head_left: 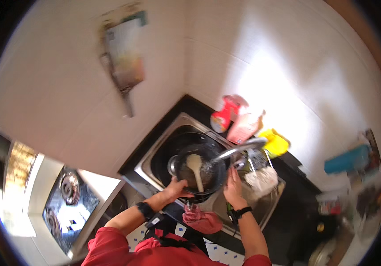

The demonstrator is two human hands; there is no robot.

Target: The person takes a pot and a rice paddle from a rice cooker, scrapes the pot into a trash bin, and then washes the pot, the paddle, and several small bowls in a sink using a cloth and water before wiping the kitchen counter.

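Note:
A dark round pot point(219, 178) is between my two hands over the left sink basin, beneath the metal faucet point(239, 148). My left hand point(176, 189) grips its near-left rim, thumb on top. Along the pot's right side lies my right hand point(233, 188), fingers stretched against the wall; its palm side is hidden. Inside the pot, a pale rice paddle point(194, 165) rests in some water, its handle toward me. Water seems to run from the faucet into the pot. A larger black basin point(157, 162) sits under the pot in the sink.
Behind the sink point(181, 119) stand a red bottle point(220, 119), a pink bottle point(243, 127) and a yellow packet point(274, 142). A white bag point(261, 181) lies by the right basin. A red cloth point(202, 221) hangs at the front edge. A stove point(70, 204) is at the left.

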